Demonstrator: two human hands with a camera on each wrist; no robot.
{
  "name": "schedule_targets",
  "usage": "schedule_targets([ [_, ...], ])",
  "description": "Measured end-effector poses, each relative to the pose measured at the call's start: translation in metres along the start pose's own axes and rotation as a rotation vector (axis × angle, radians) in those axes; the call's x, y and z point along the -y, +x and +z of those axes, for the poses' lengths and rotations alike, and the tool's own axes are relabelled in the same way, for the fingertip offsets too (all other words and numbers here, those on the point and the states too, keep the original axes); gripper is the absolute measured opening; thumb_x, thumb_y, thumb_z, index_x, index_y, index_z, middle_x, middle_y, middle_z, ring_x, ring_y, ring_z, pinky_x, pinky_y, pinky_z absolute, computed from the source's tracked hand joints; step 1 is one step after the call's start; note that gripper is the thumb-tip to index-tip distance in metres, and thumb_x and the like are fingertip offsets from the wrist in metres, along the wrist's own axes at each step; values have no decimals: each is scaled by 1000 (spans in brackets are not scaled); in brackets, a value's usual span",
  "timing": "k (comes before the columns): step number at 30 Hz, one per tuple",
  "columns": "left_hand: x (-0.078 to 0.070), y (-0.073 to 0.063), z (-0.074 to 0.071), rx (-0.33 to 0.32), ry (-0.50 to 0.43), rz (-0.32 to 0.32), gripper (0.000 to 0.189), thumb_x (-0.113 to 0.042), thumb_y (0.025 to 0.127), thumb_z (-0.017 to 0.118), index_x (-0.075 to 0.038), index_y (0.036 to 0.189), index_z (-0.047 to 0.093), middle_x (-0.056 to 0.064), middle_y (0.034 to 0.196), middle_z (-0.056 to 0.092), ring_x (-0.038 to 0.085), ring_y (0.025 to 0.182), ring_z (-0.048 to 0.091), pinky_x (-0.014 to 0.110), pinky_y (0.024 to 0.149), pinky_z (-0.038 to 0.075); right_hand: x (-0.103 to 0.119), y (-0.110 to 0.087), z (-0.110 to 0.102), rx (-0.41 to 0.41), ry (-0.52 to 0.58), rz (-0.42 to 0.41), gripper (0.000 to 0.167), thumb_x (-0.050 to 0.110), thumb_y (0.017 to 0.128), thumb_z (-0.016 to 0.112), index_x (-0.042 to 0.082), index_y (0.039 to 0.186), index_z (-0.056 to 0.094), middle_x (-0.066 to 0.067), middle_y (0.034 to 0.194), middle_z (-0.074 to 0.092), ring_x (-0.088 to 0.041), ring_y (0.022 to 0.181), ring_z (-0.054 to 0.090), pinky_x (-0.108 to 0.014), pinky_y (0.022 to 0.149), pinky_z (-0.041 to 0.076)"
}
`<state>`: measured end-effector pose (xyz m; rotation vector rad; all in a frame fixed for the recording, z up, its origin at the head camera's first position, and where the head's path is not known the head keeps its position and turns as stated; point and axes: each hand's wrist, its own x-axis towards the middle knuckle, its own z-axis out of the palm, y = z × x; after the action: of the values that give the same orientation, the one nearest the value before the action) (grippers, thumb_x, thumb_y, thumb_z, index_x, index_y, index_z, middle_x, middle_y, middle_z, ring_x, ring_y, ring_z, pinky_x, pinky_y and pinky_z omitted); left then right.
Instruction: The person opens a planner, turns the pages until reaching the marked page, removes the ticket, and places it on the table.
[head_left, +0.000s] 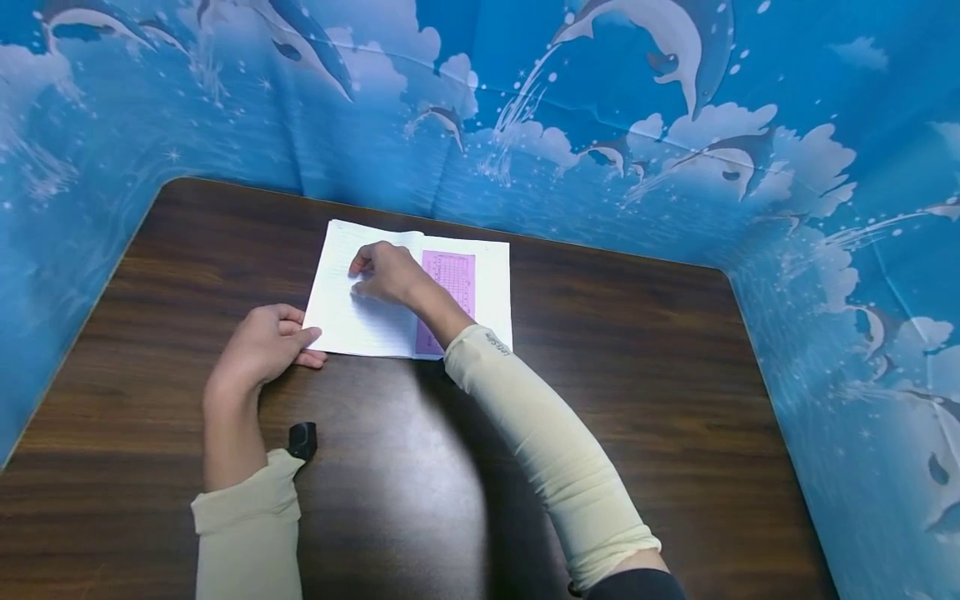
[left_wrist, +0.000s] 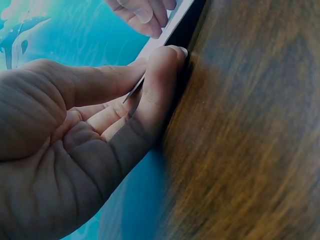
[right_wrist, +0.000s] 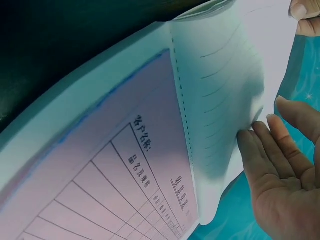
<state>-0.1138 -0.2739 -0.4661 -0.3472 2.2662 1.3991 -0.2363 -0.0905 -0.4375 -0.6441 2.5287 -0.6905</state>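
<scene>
An open notebook (head_left: 337, 325) with lined white pages lies near the far edge of the table. On its right page is a pink printed form (head_left: 455, 275) with a table grid and Chinese characters, partly covered by the right forearm. My left hand (head_left: 258, 346) pinches the notebook's near left corner, thumb on top and fingers underneath; the left wrist view shows the thin page edges between them. Over the left page is my right hand (head_left: 392, 273), its fingers loosely bent. In the right wrist view, its fingertips (right_wrist: 245, 137) touch the curving lined page (right_wrist: 220, 105).
The dark wood table (head_left: 637, 375) has rounded far corners. A blue dolphin-print cloth (head_left: 525, 125) hangs behind it and at both sides. A small black object (head_left: 303, 440) sits at the left sleeve cuff. Pale sleeves cover both forearms.
</scene>
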Motion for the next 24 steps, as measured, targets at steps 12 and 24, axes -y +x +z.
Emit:
schedule_targets([
  [12, 0, -1, 0, 9, 18, -4, 52, -16, 112, 57, 16, 150, 40, 27, 128, 75, 8, 76, 80, 62, 120, 35, -12, -4, -15, -115, 180, 31, 29, 18, 100, 77, 5, 126, 75, -8, 117, 81, -16, 106, 74, -18, 80, 53],
  [24, 0, -3, -1, -6, 36, 9, 55, -15, 112, 57, 17, 152, 37, 30, 128, 74, 10, 76, 80, 66, 120, 33, -43, -24, -47, -256, 308, 128, 28, 19, 101, 75, 3, 124, 76, -12, 113, 79, -23, 104, 74, -28, 82, 58],
])
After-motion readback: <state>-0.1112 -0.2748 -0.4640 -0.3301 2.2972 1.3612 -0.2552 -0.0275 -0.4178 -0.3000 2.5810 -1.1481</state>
